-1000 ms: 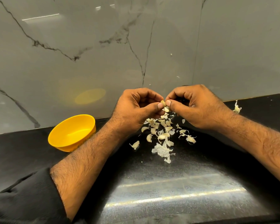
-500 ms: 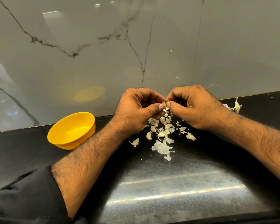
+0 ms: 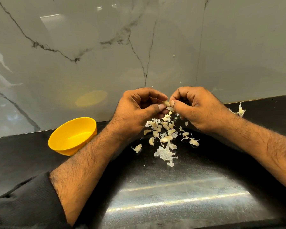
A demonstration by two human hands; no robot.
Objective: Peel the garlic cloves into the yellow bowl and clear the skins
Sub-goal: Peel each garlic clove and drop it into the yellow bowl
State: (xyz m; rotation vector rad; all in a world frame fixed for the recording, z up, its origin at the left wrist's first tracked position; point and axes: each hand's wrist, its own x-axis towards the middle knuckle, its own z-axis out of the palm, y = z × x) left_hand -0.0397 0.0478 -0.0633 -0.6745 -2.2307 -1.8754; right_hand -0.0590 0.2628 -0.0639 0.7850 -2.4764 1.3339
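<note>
A grey marble wall (image 3: 89, 55) with dark veins rises behind a glossy black tabletop (image 3: 172, 192), which reflects strips of ceiling light near the front edge.

Two bare hands meet above the middle of the tabletop, close to the wall. The left hand (image 3: 135, 111) and the right hand (image 3: 196, 109) each curl inward, thumbs pointing toward one another. Between them sits one pale garlic clove (image 3: 166, 103), pinched from both sides: the left grip is closed on it with thumb and forefinger, and the right grip is closed on its other end in the same way. The clove is held in the air, well above the tabletop.

Directly under the hands lies a loose pile (image 3: 165, 134) of cloves and papery white skins, scattered over the tabletop. One larger flake of skin (image 3: 163, 153) lies at the near edge of the pile. A separate wisp of skin (image 3: 239, 110) lies apart, to the right, by the wall behind the right wrist.

A yellow bowl (image 3: 73, 135) stands on the tabletop to the left, just beyond the left forearm and well apart from the pile. Its inside looks empty. Its yellow reflection shows in the wall.

A black sleeve (image 3: 23, 200) covers the left arm near the elbow.
</note>
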